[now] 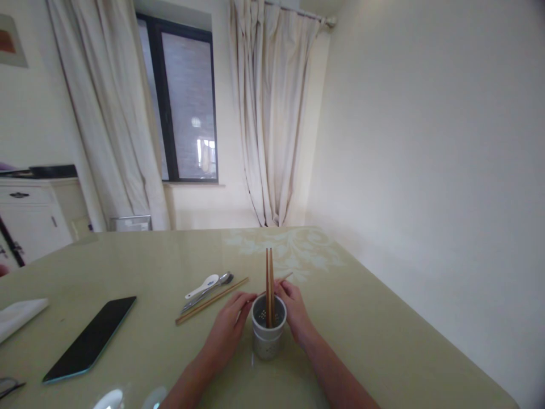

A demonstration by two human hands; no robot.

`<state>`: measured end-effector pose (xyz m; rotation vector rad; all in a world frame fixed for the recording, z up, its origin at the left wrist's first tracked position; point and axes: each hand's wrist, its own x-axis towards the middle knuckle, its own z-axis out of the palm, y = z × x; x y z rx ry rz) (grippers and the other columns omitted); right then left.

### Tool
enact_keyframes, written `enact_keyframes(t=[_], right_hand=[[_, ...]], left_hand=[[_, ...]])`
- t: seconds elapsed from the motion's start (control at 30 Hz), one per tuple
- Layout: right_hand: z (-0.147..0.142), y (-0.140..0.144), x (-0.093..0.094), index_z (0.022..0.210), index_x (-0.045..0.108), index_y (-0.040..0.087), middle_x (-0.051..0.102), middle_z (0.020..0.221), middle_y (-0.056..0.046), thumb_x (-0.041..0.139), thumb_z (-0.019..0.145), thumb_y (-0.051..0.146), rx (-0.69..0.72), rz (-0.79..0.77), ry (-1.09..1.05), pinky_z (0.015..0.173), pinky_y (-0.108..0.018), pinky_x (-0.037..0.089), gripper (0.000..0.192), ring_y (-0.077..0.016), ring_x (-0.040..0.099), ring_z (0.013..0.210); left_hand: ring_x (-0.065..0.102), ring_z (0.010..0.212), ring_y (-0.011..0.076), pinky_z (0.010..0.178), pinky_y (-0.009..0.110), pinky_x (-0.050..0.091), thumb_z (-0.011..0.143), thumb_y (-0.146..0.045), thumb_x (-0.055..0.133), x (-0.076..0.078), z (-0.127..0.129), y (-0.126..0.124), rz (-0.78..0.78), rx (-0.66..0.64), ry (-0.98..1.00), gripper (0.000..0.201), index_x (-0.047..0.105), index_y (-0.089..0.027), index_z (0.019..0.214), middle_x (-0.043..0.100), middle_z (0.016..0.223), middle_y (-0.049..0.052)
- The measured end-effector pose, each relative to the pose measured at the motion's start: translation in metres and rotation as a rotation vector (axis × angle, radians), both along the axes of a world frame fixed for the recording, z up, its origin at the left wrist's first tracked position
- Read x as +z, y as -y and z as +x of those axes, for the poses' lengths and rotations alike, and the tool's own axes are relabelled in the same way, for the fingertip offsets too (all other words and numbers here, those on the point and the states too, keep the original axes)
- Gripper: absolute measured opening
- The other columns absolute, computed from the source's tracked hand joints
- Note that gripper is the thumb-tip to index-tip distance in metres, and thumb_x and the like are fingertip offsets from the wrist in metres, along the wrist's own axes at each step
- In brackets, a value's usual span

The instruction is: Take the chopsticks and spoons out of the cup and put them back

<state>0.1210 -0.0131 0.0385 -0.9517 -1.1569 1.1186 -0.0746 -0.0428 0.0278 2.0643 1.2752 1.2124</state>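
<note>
Both my hands rest on the bench (383, 341), one on each side of the grey holder cup (267, 335). My left hand (227, 329) lies just left of the cup, with fingers reaching to a loose chopstick (212, 301); whether this grip is closed on it, I cannot tell. My right hand (294, 309) touches the cup's right side, and a thin stick tip shows beyond its fingers, so I judge it is pinching one. Two chopsticks (269, 284) stand upright in the cup already. I judge I am in the middle of collecting utensils. A white spoon (202, 286) and a metal spoon (213, 289) lie farther left. Next needs lifting a stick and tipping it upright.
</note>
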Motion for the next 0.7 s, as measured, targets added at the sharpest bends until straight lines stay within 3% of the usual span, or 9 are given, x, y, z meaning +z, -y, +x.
enact_keyframes(t=[0.2,0.37,0.5,0.7], right_hand=[[0.053,-0.010,0.026,0.101,0.080,0.018,0.075,0.087,-0.005,0.082,0.081,0.061,-0.461,0.188,-0.096,0.066,-0.029,0.052,0.048,-0.0199,0.068,0.078],[0.087,-0.013,0.037,0.117,0.076,0.018,0.071,0.091,-0.003,0.079,0.085,0.059,-0.696,0.312,-0.267,0.070,-0.028,0.052,0.052,-0.0156,0.063,0.075],[0.086,-0.009,0.042,0.119,0.076,0.019,0.063,0.080,0.002,0.080,0.086,0.060,-0.624,0.369,-0.348,0.066,-0.026,0.050,0.053,-0.0128,0.056,0.068],[0.058,0.003,0.047,0.128,0.076,0.022,0.063,0.079,0.001,0.079,0.089,0.058,-0.384,0.333,-0.301,0.061,-0.026,0.047,0.054,-0.0128,0.053,0.066]], left_hand=[[0.073,0.113,0.0254,0.104,0.044,0.058,0.106,-0.031,0.041,-0.013,-0.021,-0.016,0.159,0.259,-0.136,0.037,0.076,-0.023,0.114,0.080,0.117,0.010],[0.071,0.116,0.0293,0.101,0.044,0.055,0.102,-0.018,0.044,-0.013,-0.033,-0.015,0.164,0.472,-0.522,0.035,0.076,-0.022,0.114,0.078,0.118,0.010],[0.068,0.119,0.0324,0.097,0.045,0.052,0.100,-0.014,0.047,-0.011,-0.040,-0.011,0.091,0.585,-0.760,0.036,0.076,-0.021,0.120,0.077,0.123,0.013],[0.068,0.119,0.0328,0.098,0.045,0.052,0.104,-0.018,0.045,-0.014,-0.047,-0.014,0.038,0.601,-0.846,0.034,0.077,-0.020,0.115,0.077,0.123,0.014]])
